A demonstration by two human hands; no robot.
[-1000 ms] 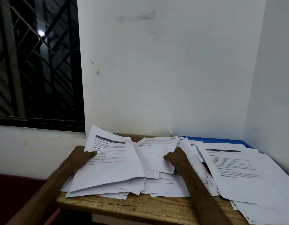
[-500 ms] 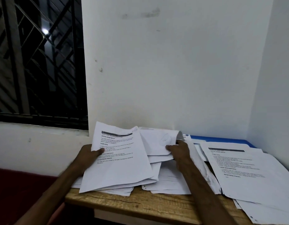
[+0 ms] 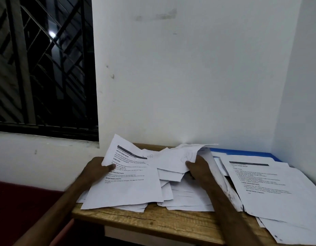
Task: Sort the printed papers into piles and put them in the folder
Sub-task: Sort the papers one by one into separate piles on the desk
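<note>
Paper piles [image 3: 185, 196] on table [image 3: 153, 222], loose sheets [image 3: 278, 189] right, folder [image 3: 246, 152] behind them

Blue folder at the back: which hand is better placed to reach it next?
Right, probably: the right hand, pinching a lifted sheet, lies nearer the blue folder; the left hand grips a printed sheet opposite.

Right hand [image 3: 198, 168] has raised its sheets [image 3: 173, 160] higher (left hand [image 3: 97, 170] tilted its page [image 3: 128, 185] too).

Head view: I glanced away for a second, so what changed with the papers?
The left hand has tipped its printed sheet up steeper. The right hand has lifted the scribbled sheet, curling it toward the wall. Both grips, the right-hand pile and the blue folder are unchanged.
</note>
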